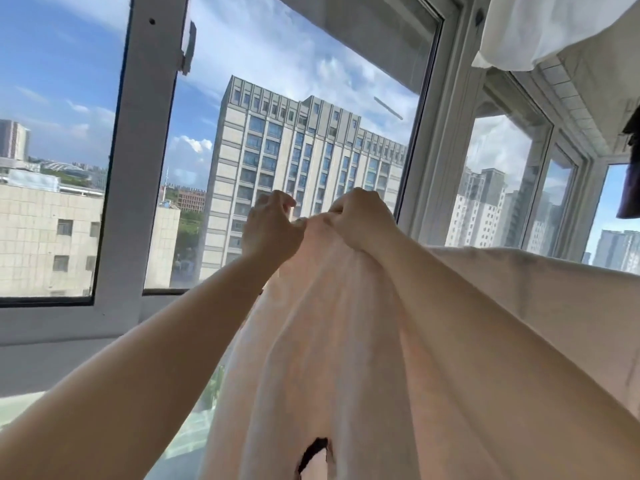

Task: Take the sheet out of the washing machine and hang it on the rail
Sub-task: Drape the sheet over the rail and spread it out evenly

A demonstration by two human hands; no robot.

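Observation:
A pale pink sheet [339, 341] hangs in long folds from the middle of the view down to the bottom edge, and spreads off to the right. Both my arms are raised in front of the window. My right hand [360, 220] grips a bunched top edge of the sheet, fingers curled over it. My left hand [270, 226] is right beside it, fingers curled, pinching the same top edge at the left. The rail is hidden under the cloth. The washing machine is out of view.
A large window with white frames [124, 188] fills the view; buildings and sky lie beyond. A white cloth [540, 26] hangs at the top right. A dark garment [632, 178] hangs at the right edge. The window sill [52, 327] runs at lower left.

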